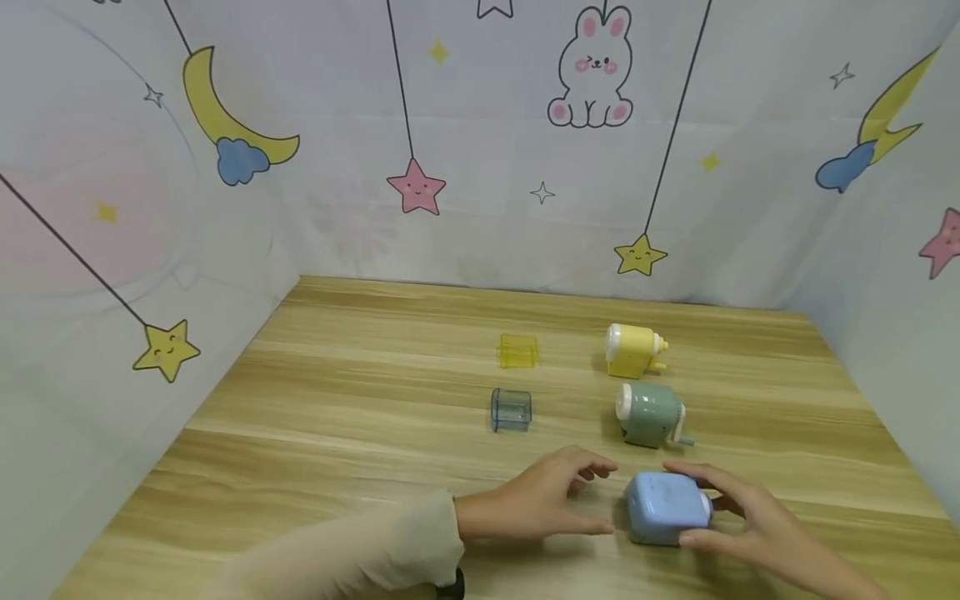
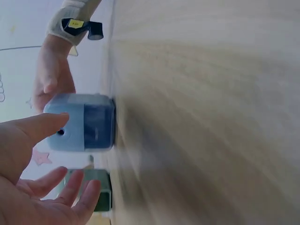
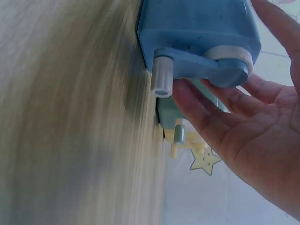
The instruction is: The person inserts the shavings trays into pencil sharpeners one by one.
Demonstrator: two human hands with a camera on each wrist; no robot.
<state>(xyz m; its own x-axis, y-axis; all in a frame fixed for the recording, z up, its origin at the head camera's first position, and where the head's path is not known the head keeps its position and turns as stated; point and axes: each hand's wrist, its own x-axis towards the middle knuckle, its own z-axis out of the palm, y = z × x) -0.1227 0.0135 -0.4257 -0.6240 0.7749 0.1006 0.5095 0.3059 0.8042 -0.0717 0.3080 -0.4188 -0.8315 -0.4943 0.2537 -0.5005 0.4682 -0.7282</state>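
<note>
A blue crank pencil sharpener (image 1: 667,508) stands on the wooden table at the front right. My right hand (image 1: 757,521) holds it from the crank side, thumb along the near side and fingers at the far side. In the right wrist view its crank handle (image 3: 162,77) points toward the camera. To the left of the sharpener is my left hand (image 1: 547,500), fingers spread and holding nothing. The left wrist view shows the pencil hole and a dark blue shavings drawer (image 2: 98,126) in the body; the left thumb overlaps the body there.
Behind the blue one stand a green sharpener (image 1: 651,414) and a yellow sharpener (image 1: 632,350), cranks to the right. Left of them lie a clear blue-grey drawer (image 1: 512,411) and a clear yellow drawer (image 1: 518,351). Printed cloth walls (image 1: 487,242) enclose the table.
</note>
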